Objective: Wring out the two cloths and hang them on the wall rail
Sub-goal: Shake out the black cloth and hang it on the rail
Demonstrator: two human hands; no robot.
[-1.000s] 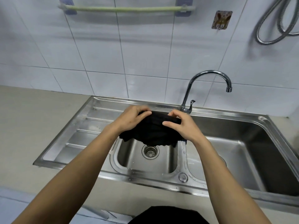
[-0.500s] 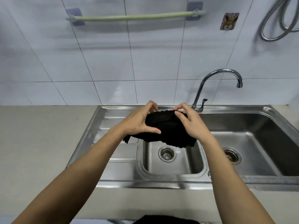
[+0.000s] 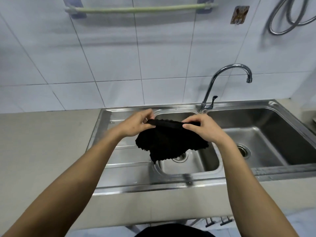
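Holding a black cloth [image 3: 171,142] over the small basin of the steel sink [image 3: 188,183], I see it bunched and limp, its lower edge drooping toward the drain. My left hand [image 3: 135,125] pinches its top left edge; my right hand [image 3: 203,129] pinches the top right. The green wall rail [image 3: 140,9] sits above, bare.

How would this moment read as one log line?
left hand + right hand: gripping black cloth | above sink | rail: bare
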